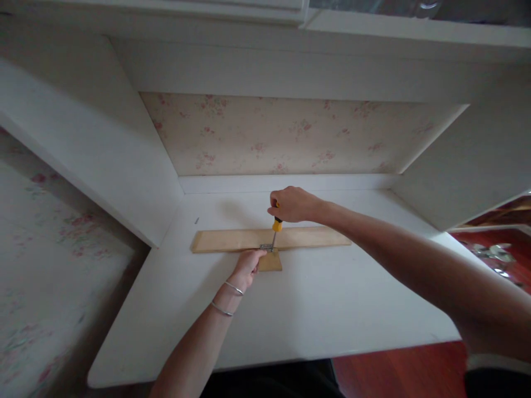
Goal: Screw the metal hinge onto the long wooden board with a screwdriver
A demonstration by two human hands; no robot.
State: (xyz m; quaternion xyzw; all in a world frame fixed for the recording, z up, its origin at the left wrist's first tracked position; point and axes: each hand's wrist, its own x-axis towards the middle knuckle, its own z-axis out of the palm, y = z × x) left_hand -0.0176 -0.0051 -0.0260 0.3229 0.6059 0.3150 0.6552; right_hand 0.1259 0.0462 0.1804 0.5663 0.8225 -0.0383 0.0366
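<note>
Screwdriver on a small metal plate, near the back edge of the white desk.

Right hand (292, 204) grips the screwdriver (276, 231) upright over the plate (266, 246) where a long board (269, 239) meets a small block (270, 262); left hand (248, 266) fingers press beside it. A slipping tip could jab those fingers.

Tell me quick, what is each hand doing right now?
Left hand: closed, pressing on the small pale wooden block.
Right hand: closed on the yellow-handled screwdriver, held upright.

Bare white desktop (315, 309) around the wooden strip (232, 240); side walls (103, 160) close.
</note>
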